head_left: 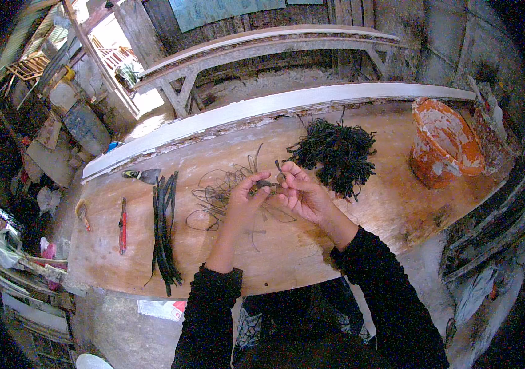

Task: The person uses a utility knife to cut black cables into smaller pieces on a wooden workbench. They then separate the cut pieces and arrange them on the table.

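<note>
Near the left edge of the wooden worktop [336, 240] lie a small wood-handled tool [82, 214] and a red-handled tool [123, 225], both well apart from the hands. Next over, a bundle of long dark strips [164, 230] runs front to back, one end almost at the front edge. Mid-worktop: loose thin wires [216, 197], tangled, right under the hands.

Left hand [245, 195] is pinched shut on a small dark piece [267, 183]; right hand [297, 192] grips the same piece from the other side, fingers curled, w/ a short dark end sticking up above them. Piece is held just above the worktop, center, btwn the wire tangle and the dark heap [334, 155] toward the back edge.

Judgement: work looks like twisting/tying. Keep both pinches close together so the piece doesn't spring; hold it clear of the loose wires so none snag.

Orange bucket [444, 144] sits at the back right corner, out of the way.
</note>
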Demonstrator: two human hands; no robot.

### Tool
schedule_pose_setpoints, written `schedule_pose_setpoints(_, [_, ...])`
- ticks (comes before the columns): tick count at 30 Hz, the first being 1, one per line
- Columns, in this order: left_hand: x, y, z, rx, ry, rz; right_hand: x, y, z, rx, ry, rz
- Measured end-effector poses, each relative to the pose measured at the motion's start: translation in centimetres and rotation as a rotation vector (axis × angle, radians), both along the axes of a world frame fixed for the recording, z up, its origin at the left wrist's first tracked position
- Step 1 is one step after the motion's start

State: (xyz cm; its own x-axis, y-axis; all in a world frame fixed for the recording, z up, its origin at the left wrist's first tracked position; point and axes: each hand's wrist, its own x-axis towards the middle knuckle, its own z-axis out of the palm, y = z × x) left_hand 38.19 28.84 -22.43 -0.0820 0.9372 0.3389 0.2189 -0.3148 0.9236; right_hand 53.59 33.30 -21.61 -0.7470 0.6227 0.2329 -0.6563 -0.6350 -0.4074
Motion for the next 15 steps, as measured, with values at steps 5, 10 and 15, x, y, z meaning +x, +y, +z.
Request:
schedule_pose_setpoints(5, [0.3,-0.5,1.1,-0.044,-0.133,0.028,-0.2,1.1,-1.3,0.012,-0.022,-0.111])
schedule_pose_setpoints(10, [0.6,-0.8,1.6,-0.023,-0.122,-0.001,-0.2,0.6,-0.3,0.048,-0.153,-0.212])
schedule_pose_setpoints(15, [0.4,-0.5,1.3,-0.062,-0.177,-0.077,-0.9,-0.3,-1.0,0.322,-0.506,-0.304])
